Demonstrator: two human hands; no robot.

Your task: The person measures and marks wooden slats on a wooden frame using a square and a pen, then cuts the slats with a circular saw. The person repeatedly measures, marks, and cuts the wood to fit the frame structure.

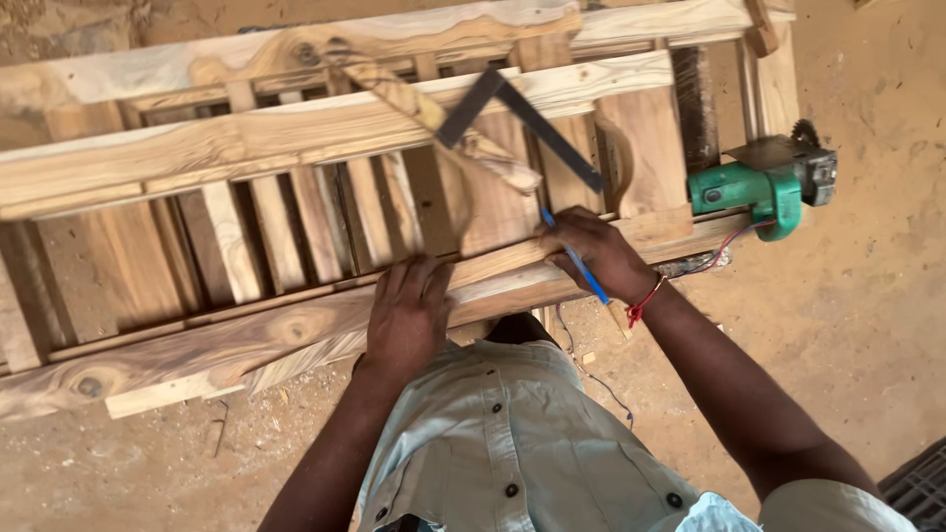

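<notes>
My left hand [406, 313] lies flat, fingers spread, on the near rail of a slatted wooden frame [197, 148]. My right hand [598, 254] grips a blue pen [576, 259] with its tip on the same rail, a red thread around that wrist. A metal try square [522, 113] with a dark blade rests on the frame's slats just beyond my right hand.
A green angle grinder [764, 182] sits on the frame's right end, its cable trailing down to the sandy floor. Wood offcuts and sawdust lie on the ground at the lower left. A dark grated object [921, 488] shows at the bottom right corner.
</notes>
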